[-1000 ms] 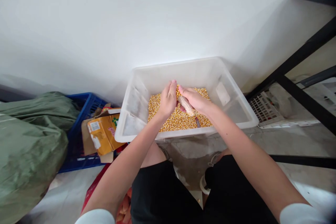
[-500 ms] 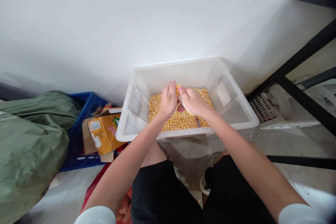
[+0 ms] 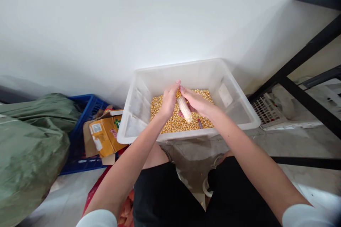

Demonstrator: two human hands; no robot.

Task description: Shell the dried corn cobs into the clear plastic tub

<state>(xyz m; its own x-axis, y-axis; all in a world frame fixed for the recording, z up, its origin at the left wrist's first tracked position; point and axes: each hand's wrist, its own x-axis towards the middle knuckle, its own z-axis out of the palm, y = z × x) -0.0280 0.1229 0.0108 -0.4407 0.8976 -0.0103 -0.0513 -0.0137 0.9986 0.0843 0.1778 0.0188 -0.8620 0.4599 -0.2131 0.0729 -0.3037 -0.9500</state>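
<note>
- The corn cob (image 3: 184, 109) is probably feeling light and stiff, not squishy.
- Its bare, pale part is looking rough, so it is likely not being very slippery; a hard bend might be snapping it.
- The bare middle is seeming like a good place for holding, with thumbs pushing at the yellow end.
- The left hand (image 3: 169, 100) is curling around the cob's far end; the cob is sitting just to its right.
- The right hand (image 3: 196, 102) is gripping from the other side, its thumb pressing near the yellow end; some fingers are hiding.
- The cob is hanging over the tub (image 3: 191, 74), its bare end pointing toward the near edge.
- Loose kernels (image 3: 181, 124) are covering the tub's bottom, and a thin dark thing (image 3: 200, 123) is lying on them by the near edge.
</note>
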